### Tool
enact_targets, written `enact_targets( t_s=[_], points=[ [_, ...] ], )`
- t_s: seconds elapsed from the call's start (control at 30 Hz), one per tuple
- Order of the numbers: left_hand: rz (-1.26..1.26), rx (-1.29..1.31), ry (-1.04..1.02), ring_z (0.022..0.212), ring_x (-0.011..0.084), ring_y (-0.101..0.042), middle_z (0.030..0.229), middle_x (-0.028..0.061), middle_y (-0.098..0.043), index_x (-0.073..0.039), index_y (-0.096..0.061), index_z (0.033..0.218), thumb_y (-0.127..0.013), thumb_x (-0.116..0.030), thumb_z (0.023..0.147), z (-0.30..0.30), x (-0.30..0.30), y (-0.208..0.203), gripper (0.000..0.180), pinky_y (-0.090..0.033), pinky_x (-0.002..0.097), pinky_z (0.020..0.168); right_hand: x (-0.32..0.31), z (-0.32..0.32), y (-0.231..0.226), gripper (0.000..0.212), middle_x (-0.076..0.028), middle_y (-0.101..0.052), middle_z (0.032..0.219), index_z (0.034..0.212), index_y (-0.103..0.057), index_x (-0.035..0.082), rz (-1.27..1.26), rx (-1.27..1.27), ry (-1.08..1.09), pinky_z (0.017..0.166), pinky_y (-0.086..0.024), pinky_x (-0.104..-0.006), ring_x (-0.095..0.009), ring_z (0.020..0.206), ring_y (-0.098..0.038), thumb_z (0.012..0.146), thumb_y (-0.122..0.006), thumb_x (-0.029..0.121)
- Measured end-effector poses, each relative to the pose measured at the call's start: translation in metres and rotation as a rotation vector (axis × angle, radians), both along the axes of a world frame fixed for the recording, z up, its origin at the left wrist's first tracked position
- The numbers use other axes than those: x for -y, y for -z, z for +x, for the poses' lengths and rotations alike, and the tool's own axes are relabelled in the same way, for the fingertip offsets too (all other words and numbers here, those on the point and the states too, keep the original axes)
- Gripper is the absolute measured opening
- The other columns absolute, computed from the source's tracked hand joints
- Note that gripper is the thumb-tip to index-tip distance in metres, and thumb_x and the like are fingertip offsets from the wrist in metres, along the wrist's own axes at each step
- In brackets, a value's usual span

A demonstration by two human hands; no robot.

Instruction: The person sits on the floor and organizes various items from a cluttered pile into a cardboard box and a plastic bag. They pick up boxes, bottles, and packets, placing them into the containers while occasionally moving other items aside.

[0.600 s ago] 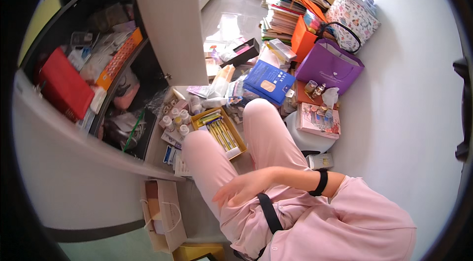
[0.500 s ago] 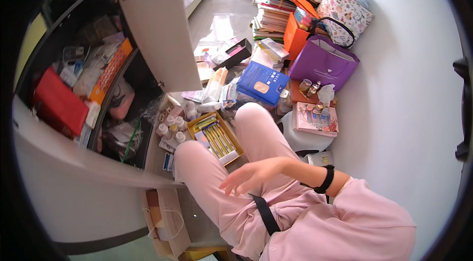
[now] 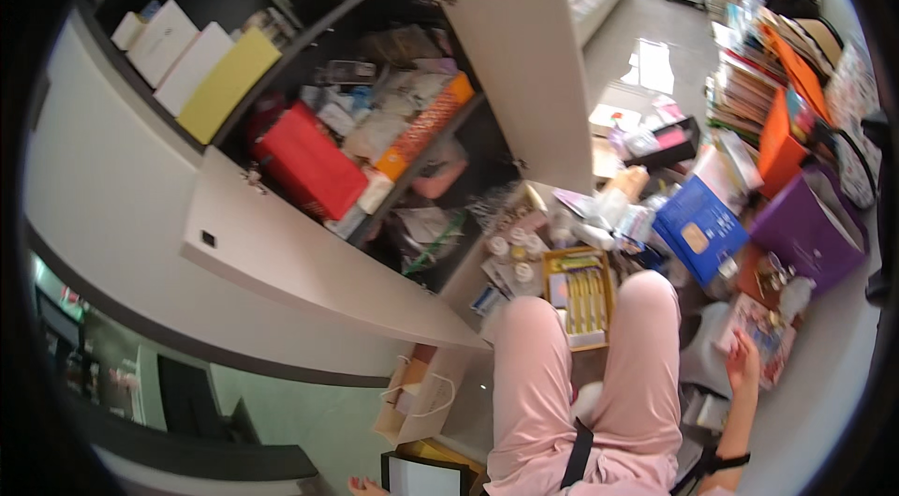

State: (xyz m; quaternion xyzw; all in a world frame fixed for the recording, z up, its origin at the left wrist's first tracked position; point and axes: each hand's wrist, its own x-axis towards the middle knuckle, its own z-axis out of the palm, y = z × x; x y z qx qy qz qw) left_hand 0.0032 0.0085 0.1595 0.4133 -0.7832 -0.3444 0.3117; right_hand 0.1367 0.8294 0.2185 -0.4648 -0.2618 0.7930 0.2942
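Note:
My right hand [image 3: 743, 363], with a black band on its wrist, is raised beside the pink floral box [image 3: 760, 346] at the right. Its fingers look loosely apart, and I see nothing in them. Only the fingers of my left hand [image 3: 365, 487] show at the lower edge, spread, near a yellow box with a dark-rimmed white panel [image 3: 424, 475]. In front of my knees stands a yellow open box [image 3: 607, 309] of slim yellow packs [image 3: 586, 299]. White-capped bottles [image 3: 522, 257] cluster to its left.
An open cabinet door [image 3: 510, 56] stands over the clutter; another door [image 3: 328, 252] swings out low at the left. Shelves hold a red box [image 3: 309, 162] and an orange box [image 3: 426, 126]. A blue folder [image 3: 700, 226], a purple bag [image 3: 813, 220] and a paper bag [image 3: 431, 393] lie around.
My view has swung left, showing more of the cabinet. My right hand has moved from over my lap to the right side, beside the floral box. Left fingers have come into view.

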Motion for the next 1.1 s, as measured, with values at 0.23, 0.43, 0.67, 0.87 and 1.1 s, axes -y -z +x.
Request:
enact_targets(
  t_s=[0.23, 0.43, 0.67, 0.87, 1.1],
  points=[
    [-0.222, -0.125, 0.573, 0.084, 0.0256, -0.058, 0.096, 0.0113, -0.062, -0.001, -0.061, 0.098, -0.052, -0.001, 0.085, -0.078, -0.17, -0.143, 0.016, -0.047, 0.034, 0.075, -0.008, -0.021, 0.058, 0.023, 0.006, -0.03, 0.045, 0.079, -0.057, 0.014, -0.123, -0.149, -0.199, 0.035, -0.022, -0.0241, -0.008, 0.036, -0.027, 0.096, -0.054, 0.029],
    [-0.596, -0.247, 1.392, 0.09, 0.0296, -0.065, 0.097, 0.0137, -0.067, -0.006, -0.062, 0.095, -0.063, 0.006, 0.078, -0.135, -0.344, -0.217, 0.021, -0.053, 0.0367, 0.081, 0.004, -0.097, 0.016, 0.034, 0.006, -0.027, 0.043, 0.068, -0.052, 0.015, -0.072, -0.214, -0.38, 0.033, -0.019, -0.0243, -0.007, 0.034, -0.024, 0.098, -0.051, 0.032],
    [-0.486, -0.525, 1.299, 0.11, 0.0284, -0.053, 0.128, 0.0183, -0.05, -0.002, -0.053, 0.121, -0.057, 0.005, 0.084, -0.291, -0.526, -0.277, 0.037, -0.048, 0.0329, 0.087, 0.061, -0.173, -0.041, 0.035, 0.007, -0.039, 0.05, 0.067, -0.057, 0.008, 0.327, -0.102, -0.678, 0.039, -0.019, -0.0226, -0.002, 0.041, -0.031, 0.096, -0.055, 0.028],
    [-0.236, -0.649, 0.731, 0.119, 0.0382, -0.047, 0.13, 0.02, -0.044, -0.002, -0.051, 0.119, -0.06, 0.006, 0.078, -0.481, -0.549, -0.295, 0.042, -0.039, 0.0441, 0.101, 0.078, -0.19, -0.057, 0.019, -0.011, -0.057, 0.067, 0.078, -0.064, 0.005, 0.81, 0.143, -0.899, 0.057, -0.043, -0.0356, -0.019, 0.058, -0.056, 0.091, -0.06, 0.018],
    [-0.483, -0.38, 0.649, 0.124, 0.0409, -0.043, 0.13, 0.0252, -0.044, -0.001, -0.052, 0.11, -0.063, 0.004, 0.074, -0.626, -0.481, -0.295, 0.038, -0.033, 0.0478, 0.106, 0.06, -0.176, -0.049, 0.019, -0.017, -0.056, 0.065, 0.073, -0.06, 0.002, 1.427, 0.355, -0.775, 0.054, -0.045, -0.0426, -0.033, 0.058, -0.055, 0.091, -0.061, 0.011]
  ],
)
